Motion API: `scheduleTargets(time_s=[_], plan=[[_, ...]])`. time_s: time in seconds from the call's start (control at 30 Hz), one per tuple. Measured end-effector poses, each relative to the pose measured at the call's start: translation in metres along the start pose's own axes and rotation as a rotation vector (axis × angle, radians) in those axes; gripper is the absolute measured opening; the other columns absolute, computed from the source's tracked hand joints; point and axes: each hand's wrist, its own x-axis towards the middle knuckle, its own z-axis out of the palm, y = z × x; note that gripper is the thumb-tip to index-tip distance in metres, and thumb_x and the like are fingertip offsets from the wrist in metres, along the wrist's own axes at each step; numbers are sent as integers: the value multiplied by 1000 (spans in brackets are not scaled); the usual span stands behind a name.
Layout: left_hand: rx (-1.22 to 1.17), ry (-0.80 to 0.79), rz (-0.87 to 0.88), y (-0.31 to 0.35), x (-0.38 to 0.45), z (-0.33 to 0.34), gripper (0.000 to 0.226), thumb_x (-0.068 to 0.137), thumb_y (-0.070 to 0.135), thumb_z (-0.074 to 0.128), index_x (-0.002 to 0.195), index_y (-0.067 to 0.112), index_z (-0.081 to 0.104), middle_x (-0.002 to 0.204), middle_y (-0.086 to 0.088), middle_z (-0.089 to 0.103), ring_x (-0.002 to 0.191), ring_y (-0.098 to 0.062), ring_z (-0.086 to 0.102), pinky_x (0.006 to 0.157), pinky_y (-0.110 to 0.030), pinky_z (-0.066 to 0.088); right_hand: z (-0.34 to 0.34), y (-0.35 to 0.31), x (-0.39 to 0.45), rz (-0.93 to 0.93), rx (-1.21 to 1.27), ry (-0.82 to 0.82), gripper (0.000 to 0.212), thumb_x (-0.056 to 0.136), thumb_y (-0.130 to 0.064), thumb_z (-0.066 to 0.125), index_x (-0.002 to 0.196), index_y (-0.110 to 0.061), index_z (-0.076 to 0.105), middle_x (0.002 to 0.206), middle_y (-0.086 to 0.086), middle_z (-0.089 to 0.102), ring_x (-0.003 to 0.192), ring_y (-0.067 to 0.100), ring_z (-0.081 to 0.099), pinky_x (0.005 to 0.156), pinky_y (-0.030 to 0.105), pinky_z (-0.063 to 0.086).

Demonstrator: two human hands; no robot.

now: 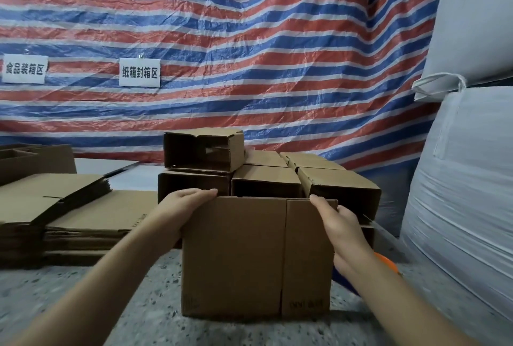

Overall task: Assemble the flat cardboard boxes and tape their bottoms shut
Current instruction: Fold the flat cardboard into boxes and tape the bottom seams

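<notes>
A brown cardboard box (249,259) stands on the speckled floor right in front of me, its two closed flaps meeting at a vertical seam. My left hand (180,206) grips its upper left corner, fingers lying along the top edge. My right hand (338,226) grips the upper right corner, fingers curled over the edge. Behind it stand several assembled boxes (266,181), one (204,151) stacked on top with its open side toward me. A pile of flat boxes (72,206) lies at the left.
A striped red, white and blue tarp (249,54) with two paper signs hangs behind. Large white sacks (466,179) fill the right side. Something orange and blue (385,262) peeks out under my right wrist.
</notes>
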Motion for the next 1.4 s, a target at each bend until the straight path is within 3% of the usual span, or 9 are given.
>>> scheduleTargets(time_s=[0.2,0.4,0.6,0.73,0.9,0.97,1.1,1.23,1.4], plan=[[4,-124,-80,12,-3,3,36,95,40,56,111,11,72,104,-19,72,93,-27,70,75,-34,53,12,5,-6,-32,65,47,76,88,-60,64,145,-14,45,142,11,55,131,33,52,109,56,43],[-44,-139,-116,13,-11,5,29,95,36,55,108,21,76,106,-16,73,104,-32,67,92,-47,52,9,6,-2,-77,56,27,36,94,-45,63,110,-13,62,104,15,71,96,30,68,88,47,56],[-374,-61,-142,11,-13,28,32,98,22,45,124,25,64,104,-12,74,78,-21,70,58,-33,56,-1,5,7,-118,113,-348,49,88,-55,42,75,-12,61,74,10,63,73,26,62,70,35,52],[-399,-15,-105,-4,-15,43,35,97,35,54,132,30,57,97,-7,75,73,-19,74,53,-29,55,-9,13,11,-78,148,-485,51,89,-59,40,72,-16,62,72,9,62,71,22,63,73,36,49],[-513,-87,-112,-23,-23,46,62,93,70,32,125,27,63,94,-10,76,79,-23,75,57,-31,57,-15,18,12,-107,120,-506,60,84,-70,43,80,-15,68,82,13,66,84,26,65,85,42,47],[-545,-60,-123,-31,-27,52,70,93,70,27,121,19,65,86,-13,76,70,-23,74,52,-30,56,-12,25,11,-59,134,-456,76,80,-84,43,87,-15,75,91,15,73,90,28,72,85,41,52],[-539,-12,17,-31,-27,59,57,97,64,24,103,33,73,89,-12,76,73,-23,74,52,-32,57,-12,31,13,80,258,-479,88,75,-90,36,101,-17,79,102,15,76,98,28,74,76,36,58],[-504,8,38,-25,-23,61,51,95,60,35,83,36,78,84,-11,76,69,-22,74,53,-32,57,-13,28,22,86,352,-482,80,84,-83,35,105,-20,79,101,12,77,95,24,75,75,35,59],[-499,34,-71,-49,-15,67,48,98,40,46,71,17,78,68,-10,73,54,-21,70,44,-28,52,-16,56,24,94,406,-366,62,100,-52,35,75,-19,82,73,6,76,62,18,74,50,26,57]])
